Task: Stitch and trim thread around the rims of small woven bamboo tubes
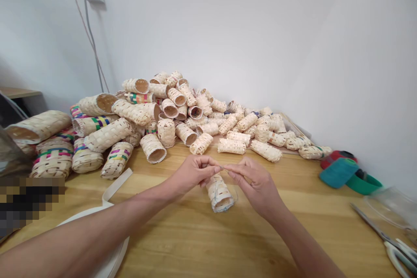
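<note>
Left hand [194, 172] and right hand [256, 178] meet at the tips — fingers pinched narrow, can't tell on what. Small woven basket [219, 192] lies on wooden table [182, 234] just below — basket pile [166, 134] behind.

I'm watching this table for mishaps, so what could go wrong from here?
The left hand and right hand meet at the fingertips, over something too small to make out; it might slip away.
The thin thread loops beside the woven tube and could snag on its rough rim.
The pile of woven tubes is loosely heaped, so a bump might send some rolling.
</note>
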Available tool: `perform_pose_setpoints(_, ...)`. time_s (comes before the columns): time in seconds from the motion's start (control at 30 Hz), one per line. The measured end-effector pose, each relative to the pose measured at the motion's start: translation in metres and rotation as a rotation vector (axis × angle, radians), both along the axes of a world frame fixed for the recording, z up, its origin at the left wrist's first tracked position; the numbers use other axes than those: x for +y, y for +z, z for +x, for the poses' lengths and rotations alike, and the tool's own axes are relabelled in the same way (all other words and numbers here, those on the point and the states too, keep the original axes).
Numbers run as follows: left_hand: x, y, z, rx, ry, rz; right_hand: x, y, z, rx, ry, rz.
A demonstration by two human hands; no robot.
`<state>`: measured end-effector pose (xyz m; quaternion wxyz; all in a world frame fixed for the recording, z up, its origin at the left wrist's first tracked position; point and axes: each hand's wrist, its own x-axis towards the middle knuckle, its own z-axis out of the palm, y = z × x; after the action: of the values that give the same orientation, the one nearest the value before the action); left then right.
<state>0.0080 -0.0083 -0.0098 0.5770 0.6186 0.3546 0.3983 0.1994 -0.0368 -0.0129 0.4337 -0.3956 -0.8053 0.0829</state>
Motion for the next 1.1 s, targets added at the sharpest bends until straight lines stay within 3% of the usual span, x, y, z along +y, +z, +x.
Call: perform_pose_setpoints(1.1, 0.0008, -0.0014, -0.0013, 0.001, -0.034, 0.009, 0.0, -0.0025, 0.0002, -0.043, 0.012, 0.059)
